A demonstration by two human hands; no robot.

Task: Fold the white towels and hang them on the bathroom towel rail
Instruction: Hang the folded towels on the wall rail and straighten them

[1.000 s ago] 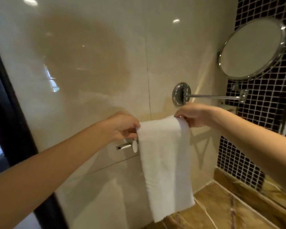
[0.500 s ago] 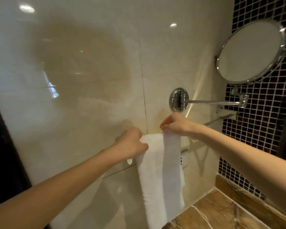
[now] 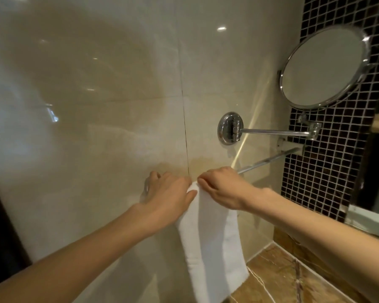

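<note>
A folded white towel [image 3: 212, 241] hangs down against the beige tiled wall, draped over the left part of a chrome towel rail [image 3: 269, 159]. My left hand [image 3: 169, 193] rests on the towel's upper left edge, fingers curled over the rail end. My right hand [image 3: 222, 186] pinches the towel's top fold right beside the left hand. Both hands hide the top of the towel and the rail beneath it. The rail's right part runs bare toward its bracket at the mosaic wall.
A round chrome mirror [image 3: 322, 66] on a swing arm [image 3: 271, 132] sticks out from its wall mount [image 3: 230, 128] above the rail. Dark mosaic tiles [image 3: 328, 171] cover the right wall. A brown marble counter [image 3: 278, 281] lies below. A dark door frame [image 3: 0, 226] borders the left.
Both hands came closer together at the top of the towel and sank lower in view. The towel's front layer looks narrower, with a back layer showing behind on the right.
</note>
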